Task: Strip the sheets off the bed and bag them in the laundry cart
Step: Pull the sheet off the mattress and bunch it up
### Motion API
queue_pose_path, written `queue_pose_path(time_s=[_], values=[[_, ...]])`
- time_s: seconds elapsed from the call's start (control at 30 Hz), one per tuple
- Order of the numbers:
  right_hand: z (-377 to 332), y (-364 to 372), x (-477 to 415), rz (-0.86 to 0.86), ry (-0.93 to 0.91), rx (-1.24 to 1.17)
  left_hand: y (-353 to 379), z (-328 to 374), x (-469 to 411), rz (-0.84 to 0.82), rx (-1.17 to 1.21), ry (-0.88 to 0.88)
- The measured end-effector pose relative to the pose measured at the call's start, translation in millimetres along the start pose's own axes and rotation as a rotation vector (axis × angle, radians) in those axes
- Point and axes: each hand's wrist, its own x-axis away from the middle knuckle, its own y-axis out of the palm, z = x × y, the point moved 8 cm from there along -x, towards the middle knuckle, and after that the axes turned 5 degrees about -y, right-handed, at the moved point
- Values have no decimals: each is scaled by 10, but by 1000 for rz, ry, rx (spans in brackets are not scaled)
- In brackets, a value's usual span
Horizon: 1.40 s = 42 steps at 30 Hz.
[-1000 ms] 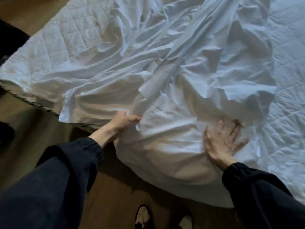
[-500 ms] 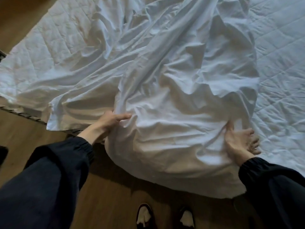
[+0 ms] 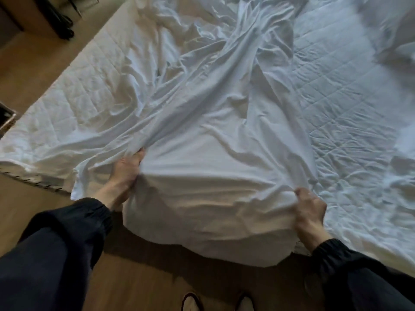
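Since 0.5 s ago the right hand [image 3: 311, 209] has turned from an open, palm-up reach at the sheet's edge into a grip. Its fingers [image 3: 301, 194] are now curled tight and pinch a fold of the white sheet [image 3: 213, 153]. The left hand [image 3: 128, 169] has kept its hold, fingers narrow and wrapped round a gathered rope of cloth. The pleats of that rope run up and away from its fingertips toward the far side of the bed [image 3: 348, 97]. More of the bed's far part shows than before.

Between the 2 hands the sheet bulges in a rounded mass, drawn taut from the left fingers to the right. Its lower hem hangs past the mattress edge, below both wrists, over the wooden floor [image 3: 139, 279]. Beyond the fingertips the rest of the sheet trails in long wrinkles across the bed.

Outside the right fingers lies bare quilted padding, crumpled. Outside the left fingers more quilting shows, with a loose flap of sheet just beside the left wrist. Dark sleeves [image 3: 67, 232] cover both forearms to the cuffs. 2 shoes [image 3: 190, 301] stand on the floor nearer the person than either hand, blurred and cut off by the lower edge of the view.
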Motion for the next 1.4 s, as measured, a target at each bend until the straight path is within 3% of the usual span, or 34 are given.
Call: queue_pose_path(time_s=[0.3,0.43,0.57,0.87,1.1,1.4], values=[[-1409,-752,583,40,-134,-373,-168,1540,664,-45,70,41],[-1854,-1223,770,77,-224,-428,-263,1961,1029,-87,137,28],[-2136,-1377,928,73,-242,-532,-347,2140,1179,-81,135,33],[-2270,-1092,885,-143,-162,-344,71,2295,1185,-212,-55,15],[-2180,-1238,1155,-74,-65,-427,-75,2252,1294,-170,-297,97],[-2699,-1895,1623,99,-232,-751,-732,2537,1842,10,226,135]])
